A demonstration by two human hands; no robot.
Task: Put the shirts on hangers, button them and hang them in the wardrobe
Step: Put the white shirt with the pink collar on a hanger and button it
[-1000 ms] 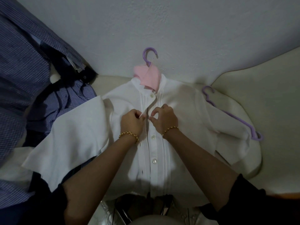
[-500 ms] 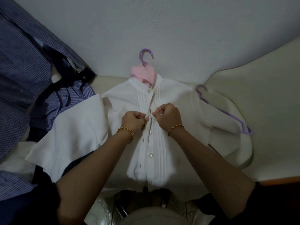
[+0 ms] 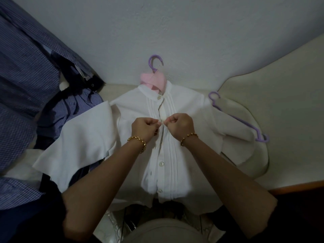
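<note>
Buttoning the white shirt on its purple hanger

Left hand and right hand each pinch the shirt's placket edges, fingers curled, meeting mid-chest.

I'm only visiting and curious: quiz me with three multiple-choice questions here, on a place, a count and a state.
1. The spare hanger lies on which side of the white shirt? A left B beneath C right
2. Purple hangers in view? A two B one C four
3. The left hand and right hand are? A flat B pinching the shirt's front C holding a hanger
Answers: 1C, it lies beyond the sleeve on the right; 2A, one hook above the collar, plus the spare; 3B, curled fingers grip the placket.
</note>
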